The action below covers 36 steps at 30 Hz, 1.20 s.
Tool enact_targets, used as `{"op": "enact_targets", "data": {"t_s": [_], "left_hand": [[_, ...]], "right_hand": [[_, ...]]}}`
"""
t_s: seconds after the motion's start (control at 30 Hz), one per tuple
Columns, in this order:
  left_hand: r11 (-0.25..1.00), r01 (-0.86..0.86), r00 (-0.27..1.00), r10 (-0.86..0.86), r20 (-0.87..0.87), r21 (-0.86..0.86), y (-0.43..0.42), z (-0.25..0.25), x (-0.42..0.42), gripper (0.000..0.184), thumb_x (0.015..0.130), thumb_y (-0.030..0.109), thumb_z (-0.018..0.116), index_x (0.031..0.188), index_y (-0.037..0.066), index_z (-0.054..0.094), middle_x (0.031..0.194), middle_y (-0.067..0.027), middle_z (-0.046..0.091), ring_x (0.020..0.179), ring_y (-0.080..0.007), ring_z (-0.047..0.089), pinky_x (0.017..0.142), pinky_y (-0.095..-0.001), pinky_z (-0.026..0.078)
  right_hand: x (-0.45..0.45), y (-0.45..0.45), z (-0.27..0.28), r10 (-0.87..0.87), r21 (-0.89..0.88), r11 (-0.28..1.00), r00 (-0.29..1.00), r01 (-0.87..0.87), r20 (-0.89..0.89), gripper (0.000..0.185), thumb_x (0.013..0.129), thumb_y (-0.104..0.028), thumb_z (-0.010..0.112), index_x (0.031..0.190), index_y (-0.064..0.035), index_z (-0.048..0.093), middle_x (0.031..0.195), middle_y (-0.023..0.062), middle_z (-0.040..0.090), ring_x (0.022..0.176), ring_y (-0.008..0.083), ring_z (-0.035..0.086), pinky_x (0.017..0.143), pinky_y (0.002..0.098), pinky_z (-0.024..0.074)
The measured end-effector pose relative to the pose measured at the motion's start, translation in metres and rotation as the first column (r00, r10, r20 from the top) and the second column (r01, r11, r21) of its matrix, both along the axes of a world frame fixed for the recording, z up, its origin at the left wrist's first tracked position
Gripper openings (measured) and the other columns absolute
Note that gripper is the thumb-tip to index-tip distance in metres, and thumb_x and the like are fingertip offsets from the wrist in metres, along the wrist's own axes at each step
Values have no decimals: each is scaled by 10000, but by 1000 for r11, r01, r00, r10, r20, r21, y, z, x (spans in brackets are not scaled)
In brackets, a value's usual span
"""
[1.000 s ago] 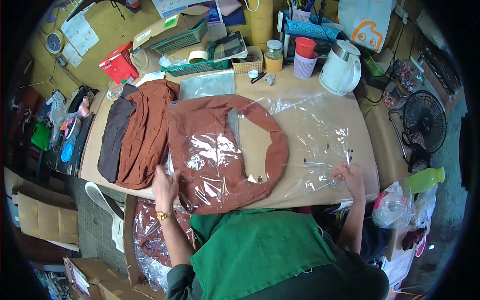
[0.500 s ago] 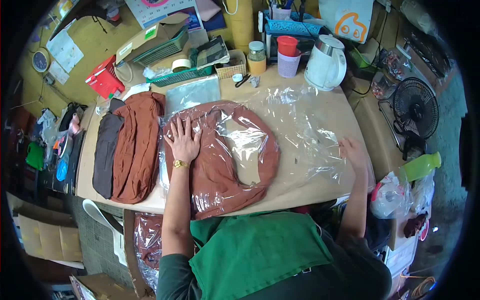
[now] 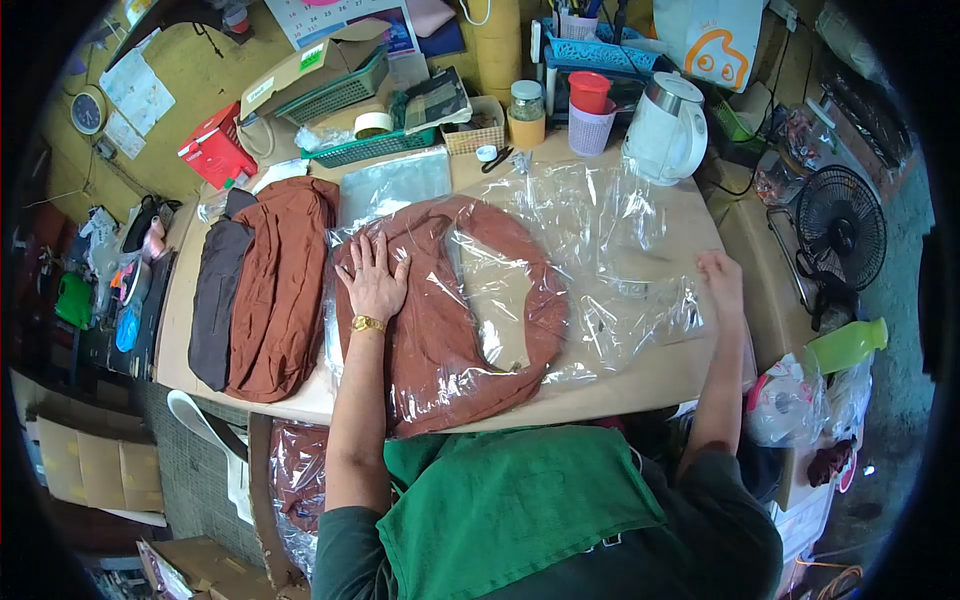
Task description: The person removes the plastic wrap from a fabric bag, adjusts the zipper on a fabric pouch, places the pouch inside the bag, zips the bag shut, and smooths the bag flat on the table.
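My left hand [image 3: 377,290], a gold watch [image 3: 368,323] on its wrist, lies flat with fingers spread on a reddish-brown garment [image 3: 432,350]. The garment is inside a clear plastic bag [image 3: 625,285] and curves around an opening where the tabletop shows through. To the right, the loose part of the bag is wrinkled and holds no cloth. My right hand [image 3: 722,282] is raised beside that end, its fingers curled together. Whether it grips the film is hard to make out. Left of the bag lies a folded stack of rust-brown and dark grey cloth [image 3: 270,290].
Flat clear plastic bags [image 3: 395,188] lie behind the garment. Along the back stand a green basket [image 3: 370,150], a glass jar [image 3: 526,112], a purple cup [image 3: 592,132] and a white kettle [image 3: 664,130]. A black fan [image 3: 840,225] and green bottle [image 3: 845,345] are at the right.
My right hand has moved slightly right and up, and the loose end of the bag has shifted and rippled. My left hand still presses on the garment. The whole view has shifted slightly.
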State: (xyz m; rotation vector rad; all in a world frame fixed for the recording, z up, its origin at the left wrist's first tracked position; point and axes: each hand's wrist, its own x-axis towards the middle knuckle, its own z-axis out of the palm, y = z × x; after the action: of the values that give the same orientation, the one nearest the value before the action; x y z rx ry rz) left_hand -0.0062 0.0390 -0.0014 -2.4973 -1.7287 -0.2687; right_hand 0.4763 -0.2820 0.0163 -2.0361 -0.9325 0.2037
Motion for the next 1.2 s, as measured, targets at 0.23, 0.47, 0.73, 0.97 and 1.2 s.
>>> {"op": "enact_targets", "data": {"t_s": [0.23, 0.47, 0.73, 0.97, 1.2], "left_hand": [[999, 39, 998, -39, 43, -5, 5, -5, -1, 729, 960, 595, 332, 1539, 162, 240, 1576, -195, 221, 1462, -346, 205, 1176, -536, 141], [998, 63, 997, -64, 38, 20, 8, -7, -5, 732, 956, 595, 343, 1537, 159, 247, 1577, -197, 218, 1460, -349, 209, 1174, -535, 153], [999, 45, 999, -45, 2, -15, 4, -4, -3, 732, 958, 588, 350, 1548, 180, 204, 1597, -167, 174, 1474, -335, 169, 1168, -568, 134], [999, 54, 998, -55, 31, 2, 3, -2, -4, 716, 958, 564, 379, 1543, 185, 219, 1588, -175, 200, 1469, -347, 182, 1163, -576, 140], [999, 32, 999, -33, 26, 37, 2, -2, -3, 721, 953, 591, 345, 1542, 191, 237, 1597, -169, 172, 1470, -336, 183, 1176, -549, 121]], "right_hand": [[-123, -30, 70, 430, 250, 899, 827, -358, -361, 199, 863, -86, 620, 1032, 18, 640, 795, 44, 677, 720, 175, 622, 674, 313, 498], [-15, -110, -11, -77, -183, 961, 832, 210, 549, 74, 841, -73, 660, 841, -10, 621, 662, 43, 599, 620, 117, 568, 573, 300, 457], [-246, 29, 166, 609, 723, 651, 728, -233, -314, 316, 811, 43, 646, 1117, -32, 631, 1168, 96, 605, 1109, 212, 577, 921, 351, 491], [-265, 177, 60, 775, -534, 632, 437, -562, 457, 617, 913, -482, 561, 1449, -212, 418, 1503, 113, 396, 1426, 257, 312, 1052, 769, 82], [-49, 146, -17, -207, -274, 864, 795, 422, 570, 707, 848, -542, 612, 1340, -45, 510, 1478, 188, 387, 1369, 385, 338, 1106, 585, 221]]}}
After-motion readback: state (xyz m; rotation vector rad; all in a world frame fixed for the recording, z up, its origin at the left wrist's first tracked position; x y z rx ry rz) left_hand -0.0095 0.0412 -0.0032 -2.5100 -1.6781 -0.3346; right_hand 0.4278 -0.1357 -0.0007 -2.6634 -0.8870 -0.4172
